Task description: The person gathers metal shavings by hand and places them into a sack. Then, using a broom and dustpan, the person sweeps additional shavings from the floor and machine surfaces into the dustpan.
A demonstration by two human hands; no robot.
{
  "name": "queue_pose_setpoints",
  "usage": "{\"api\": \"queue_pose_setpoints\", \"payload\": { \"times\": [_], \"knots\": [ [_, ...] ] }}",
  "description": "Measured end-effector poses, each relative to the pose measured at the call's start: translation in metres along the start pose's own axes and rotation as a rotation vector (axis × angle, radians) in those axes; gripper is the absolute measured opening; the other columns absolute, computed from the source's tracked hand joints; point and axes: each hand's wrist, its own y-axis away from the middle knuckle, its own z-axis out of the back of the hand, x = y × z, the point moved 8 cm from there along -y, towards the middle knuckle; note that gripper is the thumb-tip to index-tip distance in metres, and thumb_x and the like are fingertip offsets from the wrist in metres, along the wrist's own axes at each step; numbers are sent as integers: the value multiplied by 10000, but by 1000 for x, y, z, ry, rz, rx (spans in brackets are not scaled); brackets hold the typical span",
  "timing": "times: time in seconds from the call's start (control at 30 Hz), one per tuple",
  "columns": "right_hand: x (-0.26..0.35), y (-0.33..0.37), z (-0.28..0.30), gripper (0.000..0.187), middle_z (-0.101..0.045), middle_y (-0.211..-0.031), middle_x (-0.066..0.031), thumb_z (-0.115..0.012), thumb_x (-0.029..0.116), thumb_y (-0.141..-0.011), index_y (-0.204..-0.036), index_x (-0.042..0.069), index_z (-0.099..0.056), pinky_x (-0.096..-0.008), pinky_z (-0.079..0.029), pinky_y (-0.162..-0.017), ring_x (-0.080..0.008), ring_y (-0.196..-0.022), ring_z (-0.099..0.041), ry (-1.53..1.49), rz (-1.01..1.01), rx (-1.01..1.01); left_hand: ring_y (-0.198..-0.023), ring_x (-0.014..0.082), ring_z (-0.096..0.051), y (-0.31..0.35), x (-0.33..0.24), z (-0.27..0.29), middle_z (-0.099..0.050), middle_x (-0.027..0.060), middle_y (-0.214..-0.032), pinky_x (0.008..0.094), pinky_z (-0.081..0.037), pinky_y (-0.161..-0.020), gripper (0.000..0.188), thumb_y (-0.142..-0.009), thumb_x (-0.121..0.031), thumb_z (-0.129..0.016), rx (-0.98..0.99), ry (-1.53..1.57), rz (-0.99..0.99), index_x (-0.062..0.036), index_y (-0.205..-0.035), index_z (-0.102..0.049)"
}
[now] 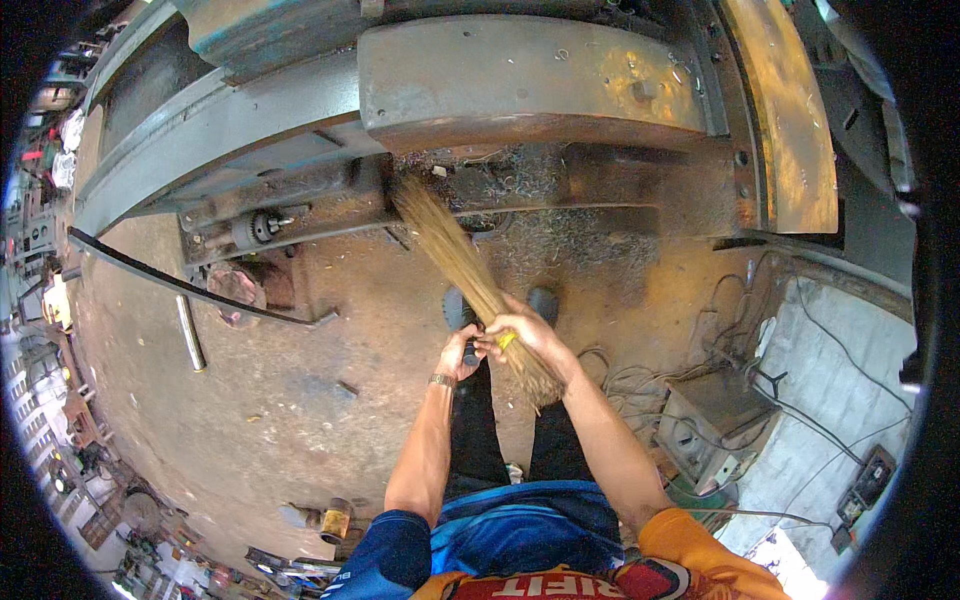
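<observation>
A straw broom (pixel 455 245) slants across the middle, its stiff bristles reaching away to the left toward the machine's lower ledge. My right hand (pixel 528 330) is closed around its bound part, beside a yellow band (pixel 507 340). The butt end (pixel 540 387) sticks out below that hand, near my right wrist. My left hand (pixel 457 353) is right beside the broom, its fingers curled around a small dark cylindrical piece (pixel 470 352); the hand covers part of it. Metal shavings (pixel 590 250) lie scattered beneath the machine, right of the bristles.
A large grey machine (pixel 530 80) spans the far side. On its lower ledge, at left, lies a drill chuck (pixel 257 230). A metal rod (pixel 189 332) rests on the floor at left. Cables (pixel 640 400) and a metal box (pixel 700 420) are at right.
</observation>
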Motion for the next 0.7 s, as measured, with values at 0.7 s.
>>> {"api": "queue_pose_setpoints", "payload": {
  "times": [0.7],
  "knots": [
    [-14,100,58,651,-547,-774,-103,-581,40,-792,-1410,100,-387,-342,-497,-482,-202,-553,-570,-21,38,-357,-574,118,-456,-8,-2,2,-458,37,-705,233,-372,-469,104,-875,-48,-564,108,-49,53,-63,-867,-461]
  ]
}}
